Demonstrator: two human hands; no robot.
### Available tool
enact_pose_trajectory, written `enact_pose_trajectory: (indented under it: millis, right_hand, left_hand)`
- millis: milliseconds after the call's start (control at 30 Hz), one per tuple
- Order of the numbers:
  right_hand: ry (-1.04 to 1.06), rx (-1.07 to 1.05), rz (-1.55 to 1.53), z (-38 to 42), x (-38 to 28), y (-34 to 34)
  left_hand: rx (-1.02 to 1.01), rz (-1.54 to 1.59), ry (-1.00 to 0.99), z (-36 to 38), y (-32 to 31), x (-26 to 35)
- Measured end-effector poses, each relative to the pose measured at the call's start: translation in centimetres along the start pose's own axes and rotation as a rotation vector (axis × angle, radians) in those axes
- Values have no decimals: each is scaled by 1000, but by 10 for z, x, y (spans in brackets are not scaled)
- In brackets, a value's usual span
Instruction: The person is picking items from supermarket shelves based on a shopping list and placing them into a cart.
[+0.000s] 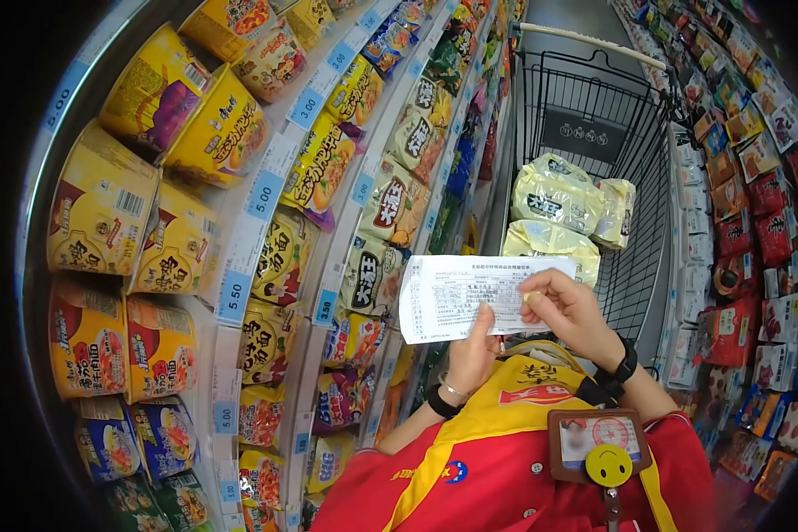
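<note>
A printed paper form [434, 301] with a table and handwriting lies tilted in front of my chest, and it looks like the top of a few sheets. My left hand [473, 356] grips its lower edge, thumb on top and the other fingers hidden beneath. Over the right part of the form, my right hand [569, 315] is closed in a pinch. Something small and yellowish shows at its fingertips, too small to name. Beyond the form, pale yellow noodle packs [554, 197] sit in a black wire shopping cart [594, 93].
Shelves on the left hold cup noodles [102, 208] and bagged noodles [324, 164] behind blue price tags [262, 195]. On the right, another shelf carries red packets [731, 332]. The cart's pale handle [594, 44] is at the far end. A brown badge holder [594, 443] hangs on my chest.
</note>
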State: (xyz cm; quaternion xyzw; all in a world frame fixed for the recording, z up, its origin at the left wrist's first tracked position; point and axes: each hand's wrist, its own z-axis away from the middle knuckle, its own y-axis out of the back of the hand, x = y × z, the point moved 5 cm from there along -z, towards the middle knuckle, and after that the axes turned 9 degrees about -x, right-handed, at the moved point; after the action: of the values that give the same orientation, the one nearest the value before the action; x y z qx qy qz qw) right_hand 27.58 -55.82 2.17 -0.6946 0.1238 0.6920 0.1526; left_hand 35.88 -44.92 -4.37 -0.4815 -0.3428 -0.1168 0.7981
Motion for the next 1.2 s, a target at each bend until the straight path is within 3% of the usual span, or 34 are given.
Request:
enact_pose_trajectory:
  millis: [167,367,467,567,767,1200]
  right_hand:
    - [55,84,264,-2,4,-2]
    - [68,91,291,-1,10,2]
    - [66,200,173,1,7,3]
    - [52,191,370,3,5,6]
    - [277,219,612,4,-6,4]
    - [279,249,622,7,-7,2]
  left_hand:
    - [-25,89,-2,0,-15,3]
    - [-124,-42,2,-5,-9,-3]
    - [-8,-36,10,-5,-17,1]
    - [-16,-178,12,-6,-9,-2]
    - [-1,-263,-10,-5,-12,0]
    - [31,-220,-45,-5,-1,-10]
